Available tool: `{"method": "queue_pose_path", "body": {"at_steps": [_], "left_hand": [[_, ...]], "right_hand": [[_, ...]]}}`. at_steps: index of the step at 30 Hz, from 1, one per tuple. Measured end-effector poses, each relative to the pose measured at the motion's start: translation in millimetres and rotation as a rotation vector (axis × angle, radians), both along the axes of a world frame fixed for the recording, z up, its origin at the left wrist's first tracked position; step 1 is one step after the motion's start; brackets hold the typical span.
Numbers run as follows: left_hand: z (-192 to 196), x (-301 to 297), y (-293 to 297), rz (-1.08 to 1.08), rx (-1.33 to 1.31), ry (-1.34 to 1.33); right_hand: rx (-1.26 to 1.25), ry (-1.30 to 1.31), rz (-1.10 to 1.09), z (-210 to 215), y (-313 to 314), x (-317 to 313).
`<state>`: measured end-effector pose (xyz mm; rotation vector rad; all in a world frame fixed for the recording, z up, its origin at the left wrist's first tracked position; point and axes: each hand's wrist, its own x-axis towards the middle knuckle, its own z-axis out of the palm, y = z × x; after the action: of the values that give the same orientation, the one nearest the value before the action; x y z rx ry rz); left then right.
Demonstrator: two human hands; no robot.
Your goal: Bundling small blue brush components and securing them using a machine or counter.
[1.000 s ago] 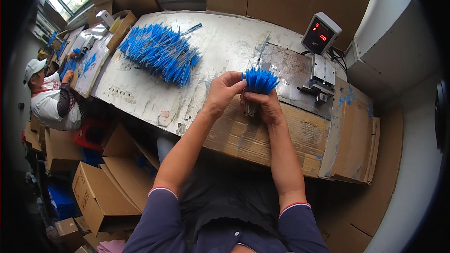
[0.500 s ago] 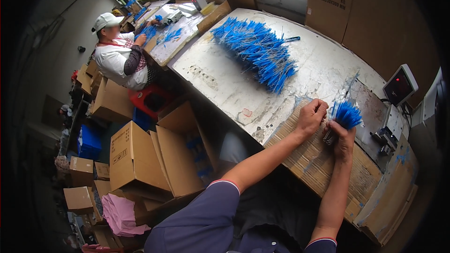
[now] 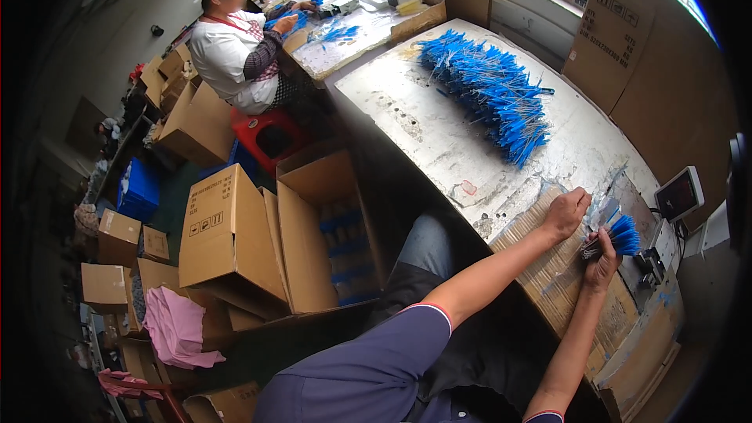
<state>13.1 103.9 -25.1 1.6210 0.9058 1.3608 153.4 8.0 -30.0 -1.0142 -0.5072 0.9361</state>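
Both hands close on one small bundle of blue-tipped ties [image 3: 619, 233]: the fingers of the right hand [image 3: 601, 260] wrap its lower end from beneath, while the left hand [image 3: 565, 213] presses its fingers against the bundle's left side, so each is equally near. The bundle stands roughly upright, its long axis rising from the right palm, blue ends fanned upward, over a sheet of cardboard [image 3: 548, 282] at the tabletop's [image 3: 439, 141] near edge. A larger heap of blue ties [image 3: 489, 90] lies well apart, farther along the tabletop, with a small scale [image 3: 678, 194] just beyond the hands.
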Motion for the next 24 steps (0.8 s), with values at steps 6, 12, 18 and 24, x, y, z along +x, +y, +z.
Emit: {"method": "queue_pose_path", "body": {"at_steps": [6,12,18,24], "left_hand": [[1.3,-4.3,-1.9,-0.057,-0.069,-0.056],[-1.2,-7.5,-2.3,-0.073,-0.068,-0.055],[6.3,-1.1,-12.1,-0.156,-0.125,-0.078],[-7.6,-1.7,-2.9,-0.176,-0.242,-0.061]], "right_hand": [[-0.095,-0.003,-0.147,-5.6,-86.8,16.9],[-0.220,-0.057,-0.247,-2.3,-168.3,62.9],[-0.291,-0.142,-0.337,2.3,-194.9,92.3],[-0.229,-0.101,-0.330,20.8,-176.4,67.1]]}}
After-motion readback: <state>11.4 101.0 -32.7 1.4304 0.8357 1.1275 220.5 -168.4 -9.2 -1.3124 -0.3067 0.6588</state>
